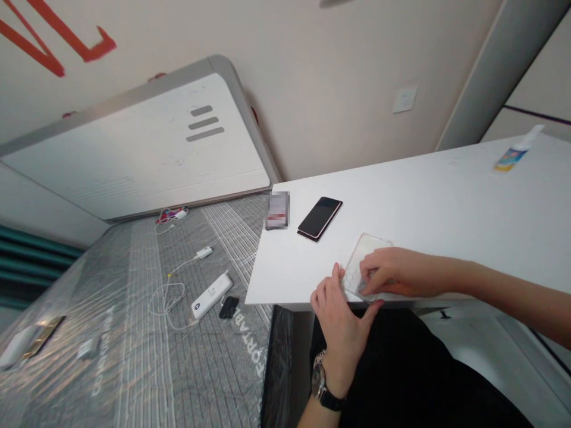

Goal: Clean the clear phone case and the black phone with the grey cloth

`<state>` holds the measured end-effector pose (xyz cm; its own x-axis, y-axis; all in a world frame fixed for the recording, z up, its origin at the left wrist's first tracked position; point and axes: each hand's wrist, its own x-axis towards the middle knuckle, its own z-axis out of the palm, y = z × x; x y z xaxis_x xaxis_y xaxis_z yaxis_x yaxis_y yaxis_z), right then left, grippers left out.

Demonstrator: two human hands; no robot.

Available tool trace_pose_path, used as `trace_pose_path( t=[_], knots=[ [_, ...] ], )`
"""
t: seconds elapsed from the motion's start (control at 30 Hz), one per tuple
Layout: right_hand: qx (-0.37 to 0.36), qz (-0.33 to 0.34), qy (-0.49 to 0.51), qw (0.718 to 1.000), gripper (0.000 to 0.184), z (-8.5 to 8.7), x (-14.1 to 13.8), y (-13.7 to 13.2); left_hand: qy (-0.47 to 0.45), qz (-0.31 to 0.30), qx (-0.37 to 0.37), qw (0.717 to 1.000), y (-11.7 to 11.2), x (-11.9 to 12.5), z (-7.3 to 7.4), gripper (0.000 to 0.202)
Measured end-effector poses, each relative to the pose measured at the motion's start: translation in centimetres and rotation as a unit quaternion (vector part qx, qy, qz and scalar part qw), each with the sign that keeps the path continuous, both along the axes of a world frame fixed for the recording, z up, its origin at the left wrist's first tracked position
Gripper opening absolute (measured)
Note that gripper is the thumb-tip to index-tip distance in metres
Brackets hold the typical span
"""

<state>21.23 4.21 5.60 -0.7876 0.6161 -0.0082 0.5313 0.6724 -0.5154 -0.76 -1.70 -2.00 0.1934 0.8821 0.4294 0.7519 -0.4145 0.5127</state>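
Observation:
A clear phone case lies near the front edge of the white table. My left hand, wearing a wristwatch, grips the case's near corner, index finger along the left side and thumb at the near edge. My right hand is closed, with its curled fingertips pressed down on the inside of the case. What those fingertips pinch, if anything, is hidden. Farther back to the left lies a dark smartphone with its screen up.
A pixelated flat item rests at the table's left corner. A spray bottle stands at the back right of the white table. Left of it, a plastic-covered mattress carries a white power bank, cables and a small black item.

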Motion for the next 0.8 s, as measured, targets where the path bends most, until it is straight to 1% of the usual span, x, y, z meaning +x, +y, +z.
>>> trace_pose_path(
  t=[0.1, 0.17, 0.27, 0.33, 0.4, 0.43, 0.47, 0.53, 0.57, 0.67, 0.7, 0.77, 0.8],
  knots=[
    [-0.029, -0.015, 0.018, 0.999, 0.022, 0.2, -0.9, 0.0, 0.000, 0.008, 0.000, 1.000, 0.0, 0.0, 0.0, 0.103],
    [-0.041, -0.012, 0.030, 0.999, 0.021, 0.2, -1.2, 0.3, 0.001, 0.006, 0.005, 1.000, 0.0, -0.1, 0.0, 0.102],
    [-0.067, 0.008, 0.012, 0.998, 0.020, 0.5, -0.4, 1.3, 0.004, 0.002, 0.003, 1.000, -0.1, 0.0, 0.0, 0.102],
    [-0.042, -0.032, -0.008, 0.999, 0.022, 0.8, 0.8, 2.2, 0.008, 0.004, -0.007, 1.000, -0.1, 0.1, 0.1, 0.101],
    [0.006, -0.088, -0.015, 0.996, 0.028, 1.0, 1.7, 2.9, 0.012, 0.008, -0.014, 1.000, -0.2, 0.2, 0.2, 0.099],
    [0.023, -0.099, -0.014, 0.995, 0.028, 1.0, 1.8, 3.0, 0.012, 0.010, -0.015, 1.000, -0.2, 0.2, 0.2, 0.099],
    [0.024, -0.088, -0.012, 0.996, 0.027, 0.9, 1.8, 3.0, 0.012, 0.010, -0.014, 1.000, -0.2, 0.2, 0.2, 0.098],
    [0.004, -0.042, -0.010, 0.999, 0.024, 0.4, 1.2, 2.5, 0.011, 0.010, -0.011, 1.000, -0.2, 0.2, 0.2, 0.098],
    [0.008, -0.044, -0.009, 0.999, 0.023, 0.0, 0.8, 2.2, 0.010, 0.010, -0.010, 1.000, -0.2, 0.1, 0.2, 0.097],
    [0.062, -0.107, -0.006, 0.992, 0.028, -1.0, -0.4, 1.4, 0.011, 0.010, -0.005, 1.000, -0.1, 0.1, 0.0, 0.097],
    [0.072, -0.108, -0.004, 0.992, 0.027, -1.2, -0.7, 1.2, 0.011, 0.010, -0.003, 1.000, -0.1, 0.1, 0.0, 0.098],
    [0.052, -0.064, 0.006, 0.997, 0.024, -1.3, -0.8, 1.0, 0.011, 0.008, 0.003, 1.000, -0.1, 0.0, 0.0, 0.100],
    [0.038, -0.053, 0.019, 0.998, 0.023, -1.1, -0.5, 1.1, 0.011, 0.008, 0.005, 1.000, -0.1, 0.0, 0.0, 0.101]
  ],
)
